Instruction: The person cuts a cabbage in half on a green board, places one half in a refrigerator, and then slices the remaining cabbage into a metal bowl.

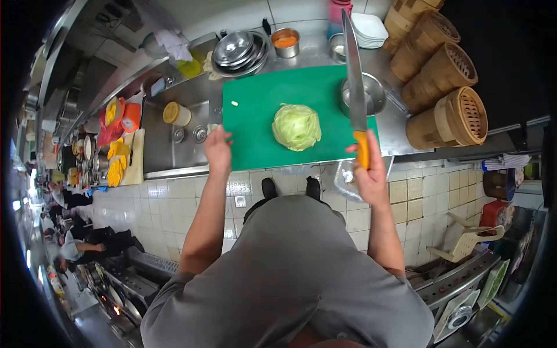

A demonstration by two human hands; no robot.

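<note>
A pale green cabbage sits whole near the middle of the green cutting board. My right hand is wrapped round the yellow handle of a large knife, its blade pointing up and away over the board's right side. Behind the blade is a steel pot, partly hidden by it. At the board's left edge is my left hand, its fingers apart and nothing in it. A small white piece lies on the board's upper left.
Left of the board is a sink with a lidded jar. Metal bowls, a pot with orange contents and white plates stand behind. Bamboo steamers line the right. Other people stand far left.
</note>
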